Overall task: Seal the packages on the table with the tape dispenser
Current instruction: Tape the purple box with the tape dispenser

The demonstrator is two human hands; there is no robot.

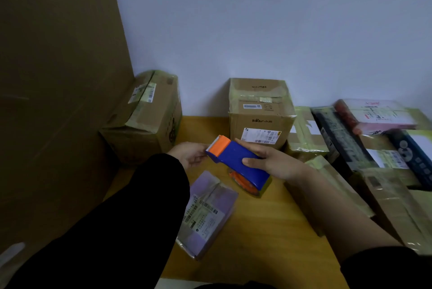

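My right hand (271, 160) grips the blue and orange tape dispenser (236, 160) above the wooden table (268, 218), its toothed orange end pointing left. My left hand (189, 154) is at that toothed end with its fingers curled toward it; whether they pinch the tape I cannot tell. A small purple package (208, 214) with a white label lies on the table below the dispenser. A taped cardboard box (259, 111) stands against the wall behind it.
Another taped box (145, 113) lies tilted at the back left beside a tall brown cardboard panel (53, 78). Several packages and boxes (374, 139) crowd the table's right side, up against my right forearm. A pale wall rises behind.
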